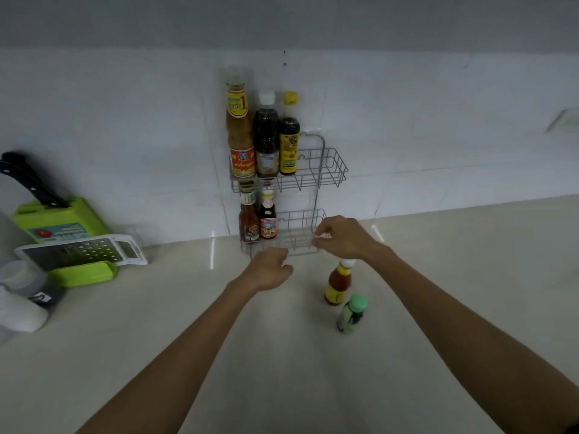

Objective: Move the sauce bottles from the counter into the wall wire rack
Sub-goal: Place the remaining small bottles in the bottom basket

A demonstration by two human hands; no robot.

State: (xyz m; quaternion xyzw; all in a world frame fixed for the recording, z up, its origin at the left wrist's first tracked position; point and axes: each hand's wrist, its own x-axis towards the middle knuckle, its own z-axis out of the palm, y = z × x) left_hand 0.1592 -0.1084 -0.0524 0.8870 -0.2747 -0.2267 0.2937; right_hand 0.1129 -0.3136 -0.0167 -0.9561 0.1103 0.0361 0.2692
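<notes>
Rack [326, 170] at frame centre is carrying three bottles [266, 136] on its top tier, two [258, 222] below. I am seeing two more [343, 296] standing on the counter [188, 324], lower right of centre. Left hand [271, 270] is hovering loosely curled, empty; right hand [341, 238] is pinching the lower tier's front wire.

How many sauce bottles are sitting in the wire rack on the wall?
5. The top shelf holds three: the tall orange-label bottle, the white-cap dark bottle and the yellow-cap bottle. The bottom shelf holds two: the red sauce bottle and the dark bottle. None looks hidden.
</notes>
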